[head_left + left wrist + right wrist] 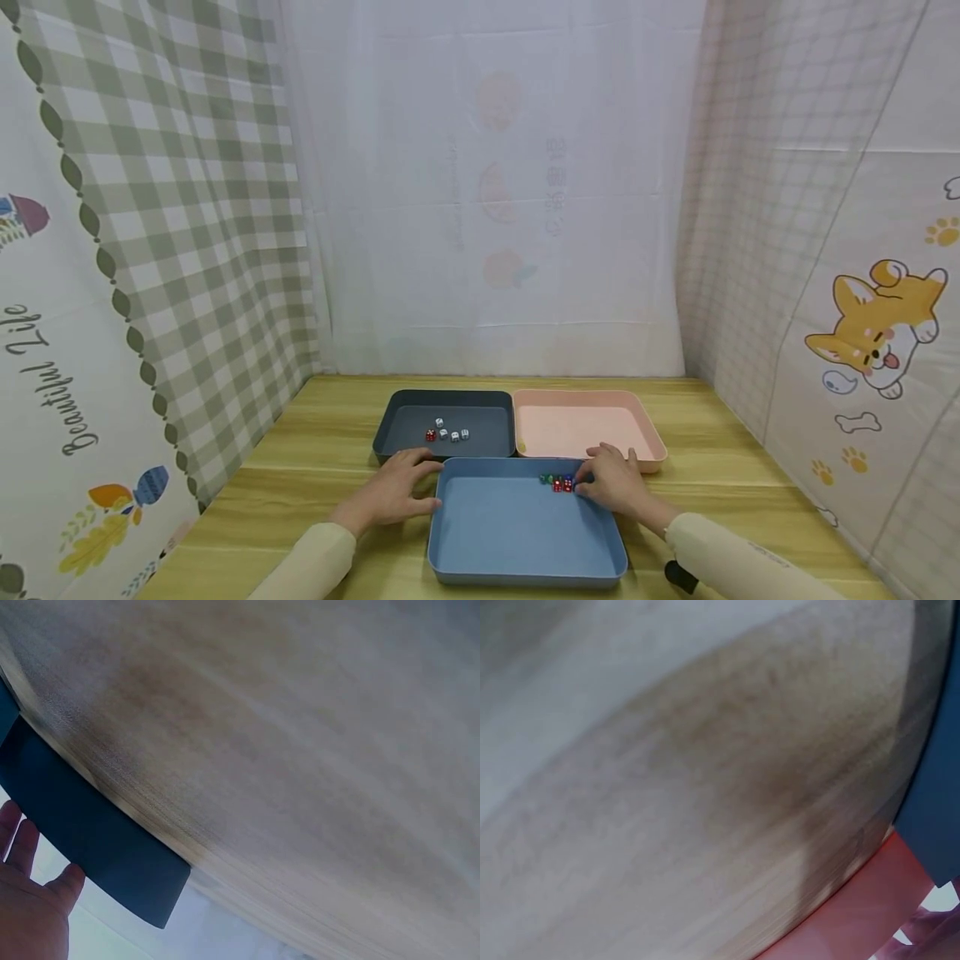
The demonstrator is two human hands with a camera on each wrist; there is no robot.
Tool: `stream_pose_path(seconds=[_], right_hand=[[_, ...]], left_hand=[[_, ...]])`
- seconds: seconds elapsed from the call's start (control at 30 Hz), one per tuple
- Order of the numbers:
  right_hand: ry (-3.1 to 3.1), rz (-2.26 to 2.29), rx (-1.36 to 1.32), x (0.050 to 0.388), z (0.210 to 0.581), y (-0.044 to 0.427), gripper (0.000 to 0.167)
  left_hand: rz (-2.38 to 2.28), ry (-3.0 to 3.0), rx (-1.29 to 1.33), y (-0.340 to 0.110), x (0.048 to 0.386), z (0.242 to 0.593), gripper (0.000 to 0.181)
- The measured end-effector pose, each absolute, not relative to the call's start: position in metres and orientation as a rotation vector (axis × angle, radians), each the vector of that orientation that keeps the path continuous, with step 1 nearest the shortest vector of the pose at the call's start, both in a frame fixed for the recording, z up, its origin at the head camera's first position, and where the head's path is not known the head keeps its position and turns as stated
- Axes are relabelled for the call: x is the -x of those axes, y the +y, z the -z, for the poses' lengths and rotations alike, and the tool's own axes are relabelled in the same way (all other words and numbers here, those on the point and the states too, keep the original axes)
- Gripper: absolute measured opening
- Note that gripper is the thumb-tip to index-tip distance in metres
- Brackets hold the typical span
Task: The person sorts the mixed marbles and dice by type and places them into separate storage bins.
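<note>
Curtains (187,133) flank the wood-grain table (300,467); left hand (397,490) spread at blue tray (517,537), right hand (615,482) by dice (557,486), grip unclear.

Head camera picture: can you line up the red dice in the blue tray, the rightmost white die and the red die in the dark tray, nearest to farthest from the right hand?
1. Red dice: in the blue tray, beside the right hand.
2. Rightmost white die: in the dark tray, farther left.
3. Red die: also in the dark tray, left of that white die.
</note>
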State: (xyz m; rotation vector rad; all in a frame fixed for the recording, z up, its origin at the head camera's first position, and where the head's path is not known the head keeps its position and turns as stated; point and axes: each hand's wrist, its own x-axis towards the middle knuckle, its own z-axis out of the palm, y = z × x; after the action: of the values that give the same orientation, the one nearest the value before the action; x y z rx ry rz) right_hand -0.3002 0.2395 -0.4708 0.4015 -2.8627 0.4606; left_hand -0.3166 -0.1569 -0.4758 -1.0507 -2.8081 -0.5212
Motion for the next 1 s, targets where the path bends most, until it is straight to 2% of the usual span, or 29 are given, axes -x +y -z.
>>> stream_pose_path(seconds=[0.7, 1.0], right_hand=[[-2.829, -0.629, -0.388, 0.299, 0.466, 0.241, 0.011], [-2.777, -0.828, -0.407, 0.307, 0.461, 0.243, 0.006]], left_hand=[[0.521, -2.816, 1.058, -0.157, 0.316, 0.475, 0.06], [0.51, -2.822, 1.041, -0.156, 0.316, 0.474, 0.059]])
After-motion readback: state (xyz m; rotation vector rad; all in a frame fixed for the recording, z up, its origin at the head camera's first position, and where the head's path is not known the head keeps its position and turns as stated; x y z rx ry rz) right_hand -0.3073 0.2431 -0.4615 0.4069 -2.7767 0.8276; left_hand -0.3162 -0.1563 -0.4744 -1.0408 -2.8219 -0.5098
